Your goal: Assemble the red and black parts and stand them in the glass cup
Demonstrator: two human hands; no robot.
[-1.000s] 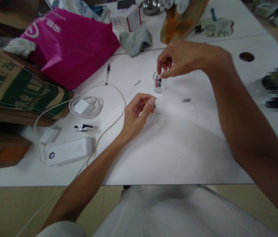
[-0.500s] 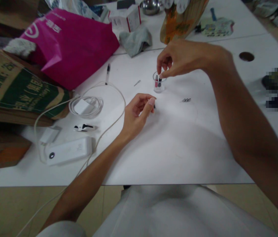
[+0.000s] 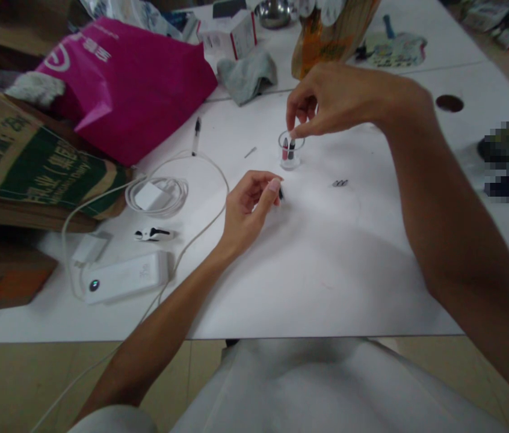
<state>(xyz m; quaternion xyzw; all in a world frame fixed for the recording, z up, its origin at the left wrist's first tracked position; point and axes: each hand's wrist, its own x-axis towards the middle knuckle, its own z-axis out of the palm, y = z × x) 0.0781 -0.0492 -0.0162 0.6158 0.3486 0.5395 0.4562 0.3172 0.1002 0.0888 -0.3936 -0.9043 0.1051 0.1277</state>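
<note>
1. Head view: the right hand's [image 3: 332,99] fingers come close together at the mouth of a clear cup [image 3: 290,164]; whether they grip the black piece [image 3: 291,151] inside, I cannot tell.
2. The cup stands on the white desk [image 3: 326,258], its wall probably propping that piece and a red piece [image 3: 285,150] upright.
3. The left hand's [image 3: 249,203] fingers pinch a small dark piece [image 3: 281,193] near the cup, its slimness likely calling for fingertips.

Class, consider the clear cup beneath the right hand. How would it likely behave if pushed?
The cup may tip fairly easily, since its base looks narrower than its rim. It keeps a round shape, so it is probably stiff. The red piece and black piece inside have room beside them, so they might shift.
</note>
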